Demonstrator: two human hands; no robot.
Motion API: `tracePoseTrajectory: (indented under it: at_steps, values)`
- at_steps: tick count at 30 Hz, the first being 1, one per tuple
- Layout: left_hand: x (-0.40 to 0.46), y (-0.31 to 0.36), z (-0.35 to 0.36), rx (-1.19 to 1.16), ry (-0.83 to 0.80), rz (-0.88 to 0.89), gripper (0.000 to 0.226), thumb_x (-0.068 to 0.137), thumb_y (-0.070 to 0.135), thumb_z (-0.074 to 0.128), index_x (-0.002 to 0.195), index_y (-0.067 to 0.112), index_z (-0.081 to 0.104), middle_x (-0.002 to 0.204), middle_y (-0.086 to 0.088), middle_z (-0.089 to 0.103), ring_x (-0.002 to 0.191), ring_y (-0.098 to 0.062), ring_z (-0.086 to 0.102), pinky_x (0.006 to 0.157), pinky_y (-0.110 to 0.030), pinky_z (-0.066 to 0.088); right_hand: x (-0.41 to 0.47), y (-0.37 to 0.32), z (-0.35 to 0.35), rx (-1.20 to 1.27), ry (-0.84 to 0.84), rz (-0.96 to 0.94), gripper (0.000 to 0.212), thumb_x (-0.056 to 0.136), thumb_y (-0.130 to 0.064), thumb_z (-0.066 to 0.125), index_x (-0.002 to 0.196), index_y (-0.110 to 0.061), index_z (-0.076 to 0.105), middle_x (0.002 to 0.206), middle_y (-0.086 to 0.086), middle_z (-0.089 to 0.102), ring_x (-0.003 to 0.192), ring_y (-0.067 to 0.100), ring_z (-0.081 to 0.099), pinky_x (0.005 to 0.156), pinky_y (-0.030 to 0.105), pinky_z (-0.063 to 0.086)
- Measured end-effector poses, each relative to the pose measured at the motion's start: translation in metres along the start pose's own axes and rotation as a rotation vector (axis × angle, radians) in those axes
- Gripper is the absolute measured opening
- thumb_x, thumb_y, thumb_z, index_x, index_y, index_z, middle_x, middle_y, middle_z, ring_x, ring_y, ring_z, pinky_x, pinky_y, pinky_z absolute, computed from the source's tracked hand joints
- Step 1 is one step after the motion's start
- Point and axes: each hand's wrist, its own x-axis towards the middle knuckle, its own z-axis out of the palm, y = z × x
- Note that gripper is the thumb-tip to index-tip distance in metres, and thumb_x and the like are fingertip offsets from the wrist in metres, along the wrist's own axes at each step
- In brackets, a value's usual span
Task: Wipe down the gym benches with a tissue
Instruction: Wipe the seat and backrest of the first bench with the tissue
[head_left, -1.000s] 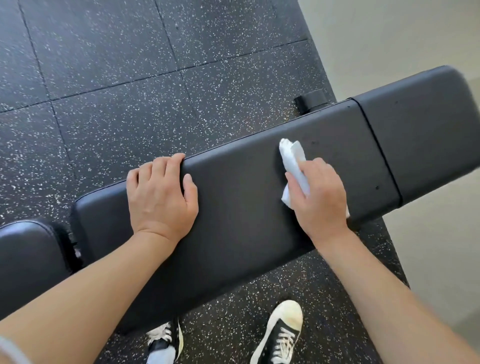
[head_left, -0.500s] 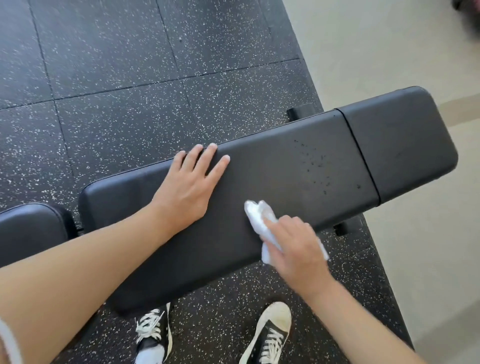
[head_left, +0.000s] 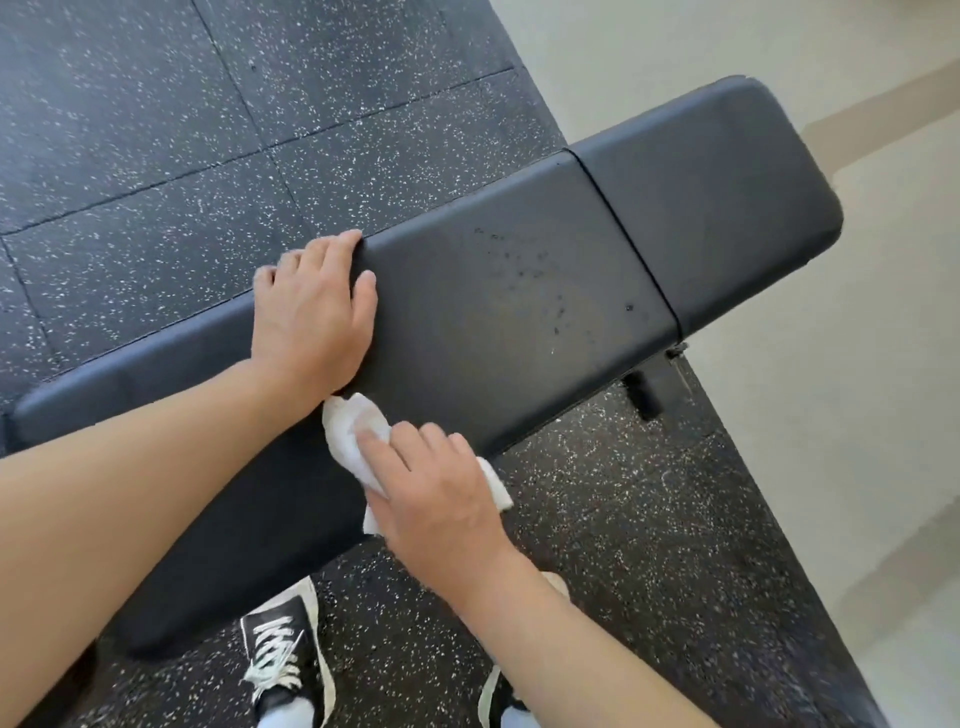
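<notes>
Tissue, white and crumpled, sits under the right hand, which grips it with curled fingers and presses it onto the near edge of the black padded bench; a wad of it sticks out ahead of the fingertips toward the left wrist, and a smaller corner shows behind the hand on its outer side, over the floor. The tissue's front end lies just beside the heel of the left hand, nearly touching it. That left hand lies palm down across the bench pad, its fingers bent over the far edge and gripping it, the thumb flat on the top surface. To the right of both hands the long pad shows a scatter of small dark specks, well apart from the tissue. Beyond the specks a seam divides the long pad from a shorter end pad. Beneath the bench near that seam part of the black frame shows. The bench stands on black rubber floor tiles flecked with white, bordered on the right by pale flooring. Two black-and-white laced sneakers stand on the rubber below the near edge.
</notes>
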Motion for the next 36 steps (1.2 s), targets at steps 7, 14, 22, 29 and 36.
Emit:
tracePoseTrajectory:
  at_steps: [7, 14, 22, 29, 36]
  values:
    - [0.014, 0.027, 0.022, 0.064, 0.093, -0.086, 0.055, 0.104, 0.044, 0.032, 0.152, 0.019, 0.045, 0.143, -0.015, 0.058, 0.128, -0.040, 0.052, 0.110, -0.055, 0.033, -0.014, 0.158, -0.054, -0.103, 0.230, 0.260, 0.027, 0.098, -0.022, 0.063, 0.117, -0.003, 0.068, 0.083, 0.010, 0.054, 0.071, 0.032, 0.049, 0.061, 0.048, 0.047]
    - [0.016, 0.028, 0.024, 0.068, 0.115, -0.102, 0.053, 0.102, 0.044, 0.036, 0.148, 0.021, 0.048, 0.136, -0.015, 0.060, 0.122, -0.041, 0.052, 0.108, -0.055, 0.036, 0.000, 0.132, -0.043, -0.016, 0.297, 0.460, 0.016, 0.093, -0.017, 0.069, 0.101, -0.004, 0.067, 0.083, 0.011, 0.054, 0.070, 0.032, 0.047, 0.062, 0.046, 0.043]
    - [0.017, 0.028, 0.025, 0.075, 0.108, -0.120, 0.053, 0.100, 0.043, 0.036, 0.147, 0.022, 0.047, 0.134, -0.015, 0.059, 0.119, -0.041, 0.052, 0.106, -0.057, 0.036, 0.001, 0.055, -0.011, 0.091, 0.114, -0.012, 0.029, 0.094, -0.021, 0.059, 0.119, -0.013, 0.072, 0.089, 0.002, 0.057, 0.072, 0.024, 0.045, 0.060, 0.040, 0.035]
    - [0.018, 0.029, 0.025, 0.087, 0.117, -0.127, 0.054, 0.099, 0.042, 0.036, 0.147, 0.019, 0.048, 0.130, -0.018, 0.059, 0.116, -0.044, 0.052, 0.105, -0.057, 0.036, -0.014, 0.233, -0.068, -0.028, 0.305, 0.329, 0.017, 0.100, -0.021, 0.061, 0.104, -0.004, 0.064, 0.079, 0.009, 0.049, 0.070, 0.029, 0.043, 0.060, 0.051, 0.042]
    - [0.018, 0.033, 0.024, 0.079, 0.113, -0.144, 0.055, 0.098, 0.042, 0.037, 0.146, 0.018, 0.048, 0.128, -0.019, 0.059, 0.115, -0.045, 0.052, 0.104, -0.059, 0.037, 0.031, 0.175, -0.050, -0.023, 0.313, 0.463, 0.017, 0.092, -0.021, 0.060, 0.102, -0.006, 0.059, 0.081, 0.010, 0.051, 0.068, 0.032, 0.046, 0.059, 0.044, 0.036]
